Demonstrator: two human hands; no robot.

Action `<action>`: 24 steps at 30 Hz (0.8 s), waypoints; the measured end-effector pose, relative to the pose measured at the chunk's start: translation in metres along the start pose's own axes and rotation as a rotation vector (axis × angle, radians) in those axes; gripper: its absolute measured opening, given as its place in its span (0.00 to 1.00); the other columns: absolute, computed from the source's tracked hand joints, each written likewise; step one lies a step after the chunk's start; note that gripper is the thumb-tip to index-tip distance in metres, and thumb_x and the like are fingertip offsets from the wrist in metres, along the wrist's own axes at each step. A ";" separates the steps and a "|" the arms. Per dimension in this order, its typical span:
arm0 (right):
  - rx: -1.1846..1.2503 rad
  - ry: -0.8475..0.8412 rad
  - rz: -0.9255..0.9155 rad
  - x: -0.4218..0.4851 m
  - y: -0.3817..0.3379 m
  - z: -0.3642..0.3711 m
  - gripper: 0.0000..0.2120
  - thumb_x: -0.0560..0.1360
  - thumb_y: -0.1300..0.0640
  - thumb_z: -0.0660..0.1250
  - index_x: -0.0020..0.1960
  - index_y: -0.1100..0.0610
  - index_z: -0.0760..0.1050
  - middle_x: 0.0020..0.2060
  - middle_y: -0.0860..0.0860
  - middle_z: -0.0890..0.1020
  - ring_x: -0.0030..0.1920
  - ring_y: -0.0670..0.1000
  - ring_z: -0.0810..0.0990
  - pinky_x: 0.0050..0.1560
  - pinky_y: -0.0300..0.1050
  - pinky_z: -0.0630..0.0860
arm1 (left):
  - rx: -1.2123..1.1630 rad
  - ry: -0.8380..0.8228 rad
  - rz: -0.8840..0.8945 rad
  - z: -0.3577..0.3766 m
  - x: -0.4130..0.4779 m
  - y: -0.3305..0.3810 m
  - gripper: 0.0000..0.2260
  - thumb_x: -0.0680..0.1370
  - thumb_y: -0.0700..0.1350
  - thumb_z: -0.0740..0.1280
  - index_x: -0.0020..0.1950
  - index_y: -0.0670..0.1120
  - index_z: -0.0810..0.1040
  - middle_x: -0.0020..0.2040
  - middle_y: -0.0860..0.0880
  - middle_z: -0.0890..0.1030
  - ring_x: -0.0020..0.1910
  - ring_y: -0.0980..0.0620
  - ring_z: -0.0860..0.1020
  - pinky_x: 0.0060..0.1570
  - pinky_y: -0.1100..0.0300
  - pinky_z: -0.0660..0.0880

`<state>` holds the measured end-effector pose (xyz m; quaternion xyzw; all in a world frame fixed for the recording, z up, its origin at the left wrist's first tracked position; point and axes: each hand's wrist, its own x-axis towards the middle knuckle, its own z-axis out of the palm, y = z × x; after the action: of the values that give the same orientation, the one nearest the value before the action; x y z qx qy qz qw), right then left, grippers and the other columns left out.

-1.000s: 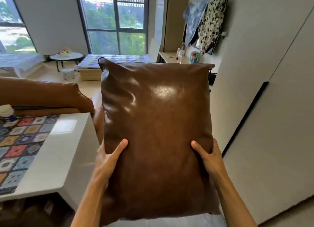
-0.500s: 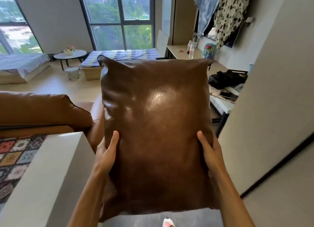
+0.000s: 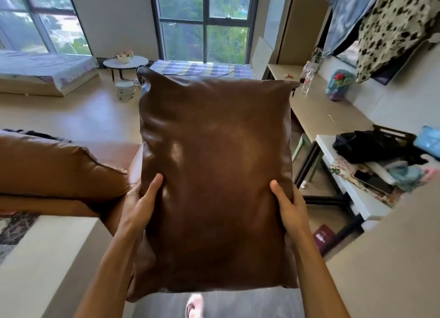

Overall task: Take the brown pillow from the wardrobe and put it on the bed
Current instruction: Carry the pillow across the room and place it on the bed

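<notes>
A large brown leather pillow fills the middle of the head view, held upright in front of me. My left hand grips its left edge with the thumb on the front. On the right edge, my right hand holds it the same way. A bed with a pale sheet lies at the far left by the window. A second low bed with a checked cover stands straight ahead under the middle window, partly hidden by the pillow. The pale wardrobe wall is at my near right.
A brown sofa sits at left, with a white counter in front of it. A small round table stands near the beds. At right are a long desk with bottles and a cluttered white table. Open floor lies ahead.
I have walked forward with the pillow. The counter and wardrobe have slid back, and the cluttered white table and desk at right have come into view. Both hands keep the same grip.
</notes>
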<state>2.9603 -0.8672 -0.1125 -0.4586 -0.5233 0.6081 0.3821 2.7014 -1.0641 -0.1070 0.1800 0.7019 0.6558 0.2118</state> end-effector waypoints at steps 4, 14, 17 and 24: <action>0.015 0.005 0.006 0.085 -0.003 0.038 0.24 0.68 0.37 0.78 0.60 0.44 0.82 0.52 0.48 0.89 0.50 0.52 0.89 0.52 0.53 0.85 | 0.024 0.031 -0.018 0.033 0.096 -0.003 0.22 0.72 0.66 0.70 0.55 0.51 0.86 0.44 0.52 0.89 0.46 0.52 0.87 0.49 0.55 0.82; -0.003 0.068 -0.022 0.281 -0.034 0.118 0.25 0.61 0.32 0.80 0.54 0.42 0.84 0.49 0.46 0.89 0.49 0.51 0.89 0.53 0.57 0.85 | 0.099 -0.100 0.067 0.107 0.311 0.034 0.04 0.75 0.61 0.72 0.40 0.71 0.83 0.38 0.62 0.87 0.37 0.60 0.85 0.38 0.62 0.78; -0.008 0.072 -0.008 0.337 -0.042 0.139 0.30 0.57 0.30 0.81 0.55 0.44 0.85 0.49 0.46 0.89 0.51 0.52 0.88 0.56 0.58 0.84 | 0.051 -0.101 0.018 0.127 0.369 0.037 0.09 0.68 0.67 0.73 0.43 0.66 0.85 0.42 0.58 0.88 0.41 0.56 0.86 0.44 0.56 0.80; -0.025 0.037 -0.023 0.499 -0.052 0.191 0.42 0.52 0.28 0.81 0.62 0.43 0.79 0.55 0.47 0.87 0.53 0.52 0.87 0.55 0.58 0.85 | 0.068 0.009 -0.052 0.187 0.514 0.029 0.32 0.57 0.78 0.72 0.47 0.54 0.86 0.41 0.54 0.89 0.40 0.53 0.87 0.42 0.54 0.82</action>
<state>2.6330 -0.4419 -0.1336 -0.4684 -0.5289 0.5888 0.3928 2.3654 -0.6315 -0.1189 0.1656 0.7291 0.6267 0.2196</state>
